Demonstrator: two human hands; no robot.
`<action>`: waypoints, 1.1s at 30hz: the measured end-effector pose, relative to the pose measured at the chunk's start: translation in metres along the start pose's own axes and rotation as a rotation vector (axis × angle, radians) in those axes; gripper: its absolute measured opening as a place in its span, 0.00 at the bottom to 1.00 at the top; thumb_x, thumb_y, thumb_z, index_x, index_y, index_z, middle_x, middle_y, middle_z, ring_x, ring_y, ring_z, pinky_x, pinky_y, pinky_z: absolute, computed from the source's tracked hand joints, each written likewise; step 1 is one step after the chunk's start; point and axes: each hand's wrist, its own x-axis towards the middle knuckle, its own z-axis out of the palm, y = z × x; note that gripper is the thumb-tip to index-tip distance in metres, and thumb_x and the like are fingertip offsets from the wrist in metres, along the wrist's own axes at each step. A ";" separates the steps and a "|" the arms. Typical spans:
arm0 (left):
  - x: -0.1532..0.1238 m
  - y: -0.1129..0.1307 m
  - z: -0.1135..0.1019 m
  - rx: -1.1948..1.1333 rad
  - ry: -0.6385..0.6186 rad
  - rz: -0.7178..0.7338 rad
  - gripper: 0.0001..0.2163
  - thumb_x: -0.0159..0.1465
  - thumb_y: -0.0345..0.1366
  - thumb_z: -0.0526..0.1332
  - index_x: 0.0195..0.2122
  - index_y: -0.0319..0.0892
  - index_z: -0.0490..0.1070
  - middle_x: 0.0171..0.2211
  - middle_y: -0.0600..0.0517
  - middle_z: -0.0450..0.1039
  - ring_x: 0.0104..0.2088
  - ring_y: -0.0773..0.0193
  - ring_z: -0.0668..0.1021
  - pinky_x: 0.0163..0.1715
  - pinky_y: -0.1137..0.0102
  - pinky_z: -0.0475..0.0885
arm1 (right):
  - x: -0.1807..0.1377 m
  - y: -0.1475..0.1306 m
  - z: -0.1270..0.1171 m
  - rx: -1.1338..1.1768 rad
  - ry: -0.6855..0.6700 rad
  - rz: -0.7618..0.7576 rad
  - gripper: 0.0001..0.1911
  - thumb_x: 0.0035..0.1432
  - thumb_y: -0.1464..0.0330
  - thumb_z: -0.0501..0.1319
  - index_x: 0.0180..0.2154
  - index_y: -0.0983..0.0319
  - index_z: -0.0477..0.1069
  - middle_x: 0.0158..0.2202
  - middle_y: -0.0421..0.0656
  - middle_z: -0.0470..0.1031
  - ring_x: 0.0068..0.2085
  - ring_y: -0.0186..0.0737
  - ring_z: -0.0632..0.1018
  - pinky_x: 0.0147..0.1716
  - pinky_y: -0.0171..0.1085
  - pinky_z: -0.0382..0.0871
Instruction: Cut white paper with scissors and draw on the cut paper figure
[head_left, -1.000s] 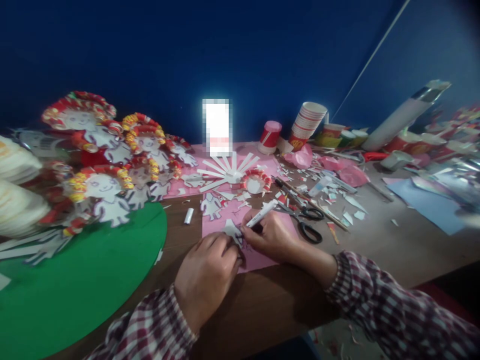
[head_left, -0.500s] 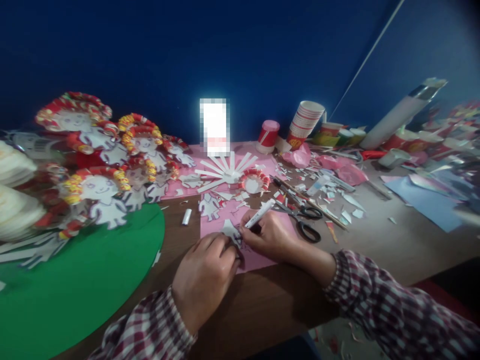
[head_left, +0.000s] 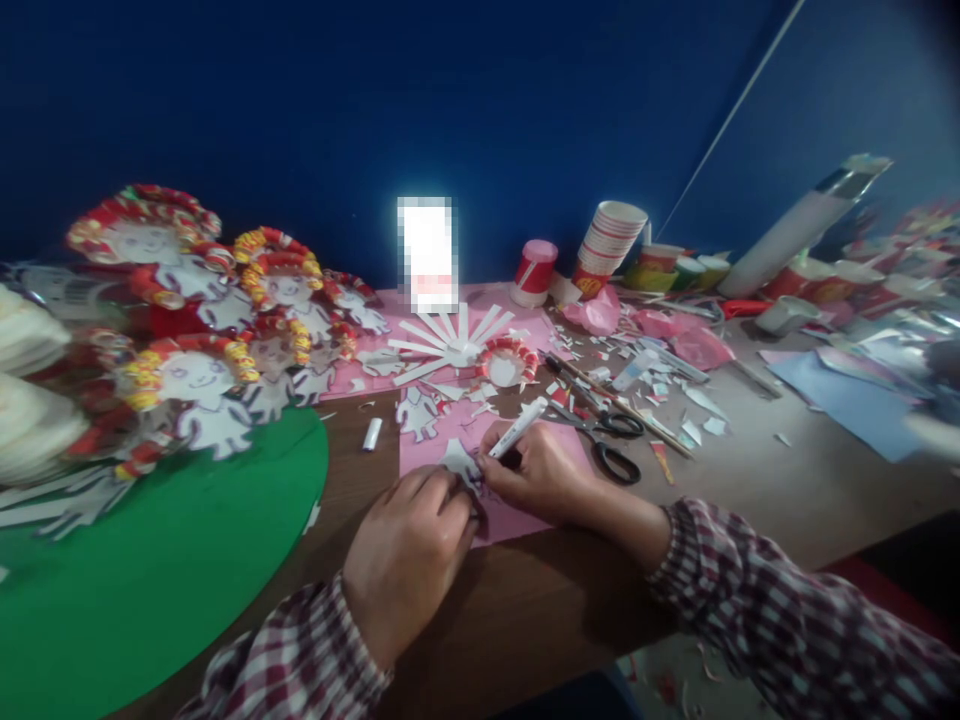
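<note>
My right hand (head_left: 544,470) is closed around a white marker (head_left: 519,428), its tip down by a small white paper cutout (head_left: 459,455) with dark outlines. The cutout lies on a pink sheet (head_left: 517,520), partly hidden by my hands. With curled fingers, my left hand (head_left: 412,535) holds the cutout down at its near edge; the fingertips are mostly out of sight. A white marker cap (head_left: 372,434) rests on the brown table left of the sheet. Another outlined figure cutout (head_left: 418,412) lies at the sheet's upper left.
Black-handled scissors (head_left: 619,462) lie right of my right hand, among paper scraps (head_left: 664,390). Paper dolls (head_left: 199,385) with red and yellow hair stand left, by a green round board (head_left: 247,560). Stacked paper cups (head_left: 611,240) and a blurred-out bright rectangle (head_left: 427,250) are behind.
Both hands stay almost in place, and the marker tip remains by the cutout. The whole view has shifted very slightly.
</note>
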 end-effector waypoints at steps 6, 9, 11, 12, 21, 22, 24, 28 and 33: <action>0.000 -0.001 0.000 -0.004 -0.019 -0.001 0.07 0.62 0.33 0.53 0.36 0.42 0.70 0.37 0.47 0.70 0.42 0.57 0.71 0.41 0.59 0.70 | 0.000 0.000 0.000 -0.002 0.000 -0.002 0.07 0.55 0.66 0.55 0.30 0.63 0.67 0.19 0.37 0.67 0.20 0.30 0.66 0.19 0.28 0.54; 0.000 0.000 -0.001 0.002 -0.020 0.001 0.07 0.62 0.32 0.53 0.36 0.41 0.70 0.38 0.47 0.69 0.42 0.57 0.71 0.40 0.59 0.70 | 0.000 0.000 0.000 0.003 -0.004 -0.013 0.07 0.55 0.66 0.55 0.30 0.63 0.68 0.18 0.37 0.67 0.20 0.30 0.66 0.19 0.29 0.55; 0.000 0.000 -0.001 0.002 -0.017 0.006 0.07 0.62 0.32 0.53 0.36 0.41 0.70 0.38 0.47 0.70 0.42 0.57 0.71 0.40 0.59 0.70 | 0.000 0.000 -0.001 0.007 -0.006 -0.020 0.07 0.55 0.67 0.55 0.30 0.63 0.67 0.19 0.37 0.67 0.20 0.30 0.66 0.19 0.29 0.55; 0.000 0.000 -0.001 0.000 -0.014 0.009 0.07 0.62 0.32 0.53 0.36 0.41 0.70 0.38 0.47 0.70 0.42 0.57 0.71 0.40 0.59 0.71 | 0.000 0.000 -0.001 0.009 -0.009 -0.021 0.07 0.55 0.67 0.55 0.29 0.63 0.67 0.19 0.37 0.67 0.20 0.30 0.66 0.19 0.29 0.55; 0.001 0.001 0.000 -0.005 -0.021 -0.003 0.07 0.61 0.32 0.54 0.35 0.41 0.70 0.38 0.47 0.70 0.42 0.57 0.71 0.41 0.60 0.70 | -0.001 0.000 -0.001 0.008 -0.023 -0.015 0.07 0.55 0.67 0.54 0.29 0.63 0.67 0.19 0.37 0.67 0.20 0.29 0.66 0.18 0.29 0.53; 0.001 0.001 0.000 -0.006 -0.022 -0.002 0.07 0.61 0.32 0.54 0.35 0.41 0.70 0.38 0.47 0.70 0.42 0.57 0.71 0.41 0.60 0.70 | -0.001 0.000 -0.001 0.009 -0.024 -0.020 0.08 0.55 0.67 0.54 0.29 0.63 0.67 0.18 0.37 0.67 0.19 0.29 0.66 0.18 0.29 0.52; 0.001 0.000 0.000 -0.009 -0.022 -0.001 0.07 0.61 0.32 0.53 0.35 0.41 0.70 0.37 0.47 0.70 0.42 0.57 0.71 0.41 0.60 0.70 | -0.001 0.000 -0.001 0.009 -0.028 -0.027 0.08 0.55 0.67 0.54 0.29 0.63 0.67 0.19 0.37 0.67 0.19 0.29 0.66 0.18 0.29 0.52; 0.000 0.000 0.000 -0.008 -0.019 0.002 0.07 0.61 0.32 0.54 0.35 0.41 0.70 0.37 0.47 0.70 0.42 0.57 0.71 0.42 0.60 0.70 | -0.001 0.000 -0.002 0.010 -0.043 -0.017 0.08 0.56 0.67 0.54 0.29 0.64 0.67 0.19 0.37 0.67 0.20 0.29 0.66 0.18 0.29 0.53; 0.000 0.000 -0.001 0.001 -0.020 0.006 0.07 0.61 0.32 0.54 0.35 0.41 0.70 0.37 0.47 0.70 0.42 0.57 0.71 0.41 0.60 0.70 | -0.001 0.001 -0.002 0.021 -0.050 -0.013 0.07 0.55 0.67 0.54 0.29 0.64 0.67 0.19 0.37 0.67 0.20 0.29 0.66 0.18 0.29 0.53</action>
